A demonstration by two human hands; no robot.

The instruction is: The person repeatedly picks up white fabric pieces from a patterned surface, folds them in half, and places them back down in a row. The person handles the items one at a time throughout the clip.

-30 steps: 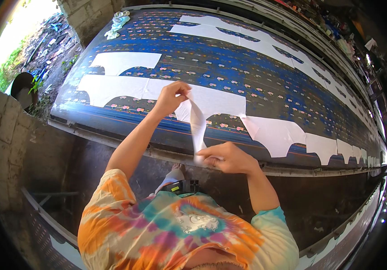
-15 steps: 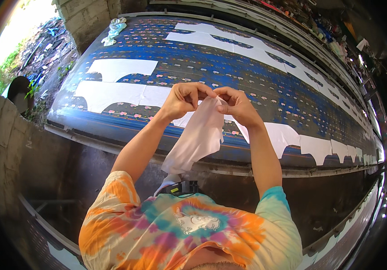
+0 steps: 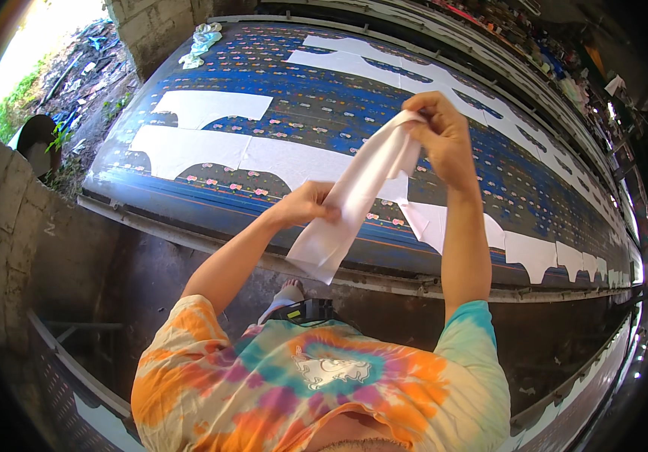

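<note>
1. We're pinching the upper end of a white cloth piece [image 3: 363,184] in our right hand [image 3: 446,143]; our left hand [image 3: 301,205] grips its left edge, lower down;
2. it slants between our hands, above the patterned table's [image 3: 313,94] near edge;
3. beyond, white cut pieces [image 3: 188,148] lie flat; a crumpled pale bundle [image 3: 200,45] sits far left.

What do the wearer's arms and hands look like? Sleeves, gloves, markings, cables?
Left hand and right hand: bare, no gloves, no rings visible. Forearms uncovered, no watch, band or cable visible. Short tie-dye sleeves: left sleeve orange and beige, right sleeve teal near the cuff, fading to pale green-beige.
</note>
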